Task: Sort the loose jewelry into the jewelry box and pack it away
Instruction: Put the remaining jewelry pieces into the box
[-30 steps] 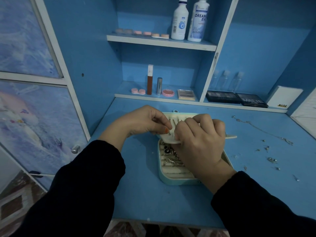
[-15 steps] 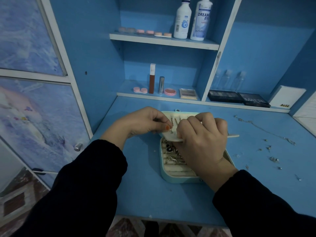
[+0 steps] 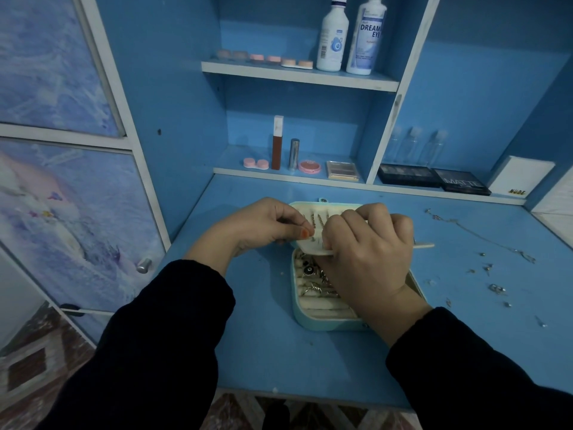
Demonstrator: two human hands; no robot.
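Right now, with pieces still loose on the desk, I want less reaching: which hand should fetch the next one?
Right, probably. The loose pieces lie right of the jewelry box, on the right hand's side; the left hand pinches the cream panel's left edge, steadying it.

The right hand (image 3: pixel 369 259) covers the right half of the jewelry box (image 3: pixel 310 318) and much of the cream panel (image 3: pixel 310 246) above it, so the compartments below do not show. Its fingertips curl down out of sight, and whether they pinch something cannot be told. The left hand (image 3: pixel 263 225) pinches the panel's left edge, with some fingers hidden under it. The two white bottles (image 3: pixel 333 35) are cut off by the upper edge. The loose pieces (image 3: pixel 496 288) on the surface (image 3: pixel 263 352) are too small to identify. The clear bottles (image 3: pixel 412 147) look blurred.
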